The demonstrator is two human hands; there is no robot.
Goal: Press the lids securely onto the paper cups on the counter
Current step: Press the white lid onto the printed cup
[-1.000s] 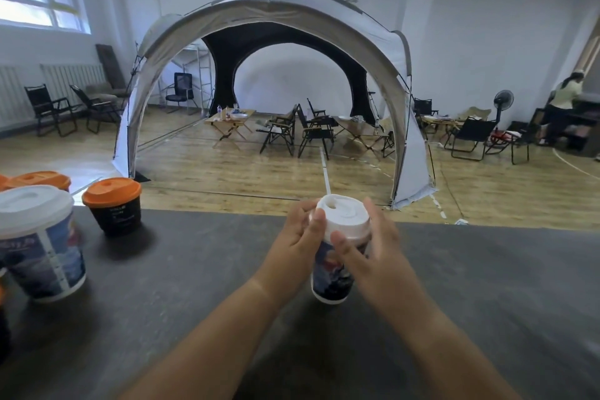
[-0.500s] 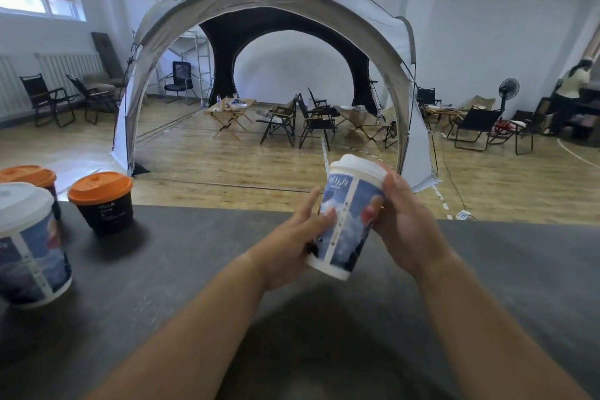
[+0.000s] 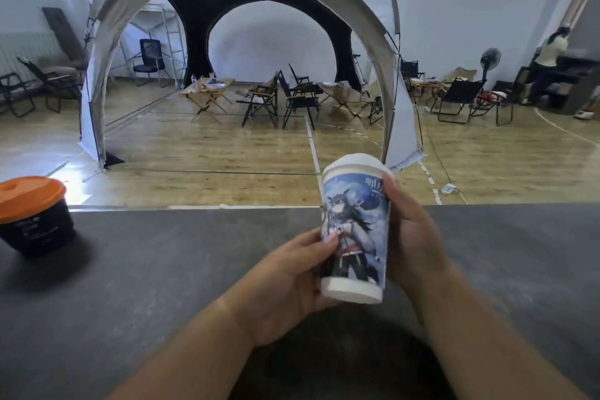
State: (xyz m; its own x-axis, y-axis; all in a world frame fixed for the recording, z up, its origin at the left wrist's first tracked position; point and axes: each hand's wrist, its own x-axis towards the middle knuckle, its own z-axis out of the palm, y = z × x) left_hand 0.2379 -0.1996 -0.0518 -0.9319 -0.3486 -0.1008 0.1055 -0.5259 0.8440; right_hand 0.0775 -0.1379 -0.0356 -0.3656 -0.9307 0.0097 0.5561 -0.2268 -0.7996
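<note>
Cup (image 3: 355, 230), paper and printed with a dark-haired cartoon figure, is hanging upright in the air above the dark surface (image 3: 162, 269). It is sitting toward five o'clock of the person's view, its base clear of the top. A white lid (image 3: 354, 162) is sitting on its rim and looking level; whether it is snapped fully home I cannot tell.

The left hand (image 3: 285, 282) is cradling the lower wall from nine o'clock, fingers (image 3: 328, 239) curled against it. The right hand (image 3: 412, 237) is gripping the upper wall from three o'clock, thumb lying just under the lid.

I am judging it light and thin-walled, ready to buckle under a hard squeeze. It is better held low, or stood down and pressed around the lid's edge. What it is holding, if anything, is hidden.

Well apart at nine o'clock a black tub (image 3: 34, 227) is standing on the surface, its orange lid (image 3: 31, 193) hiding the contents.
</note>
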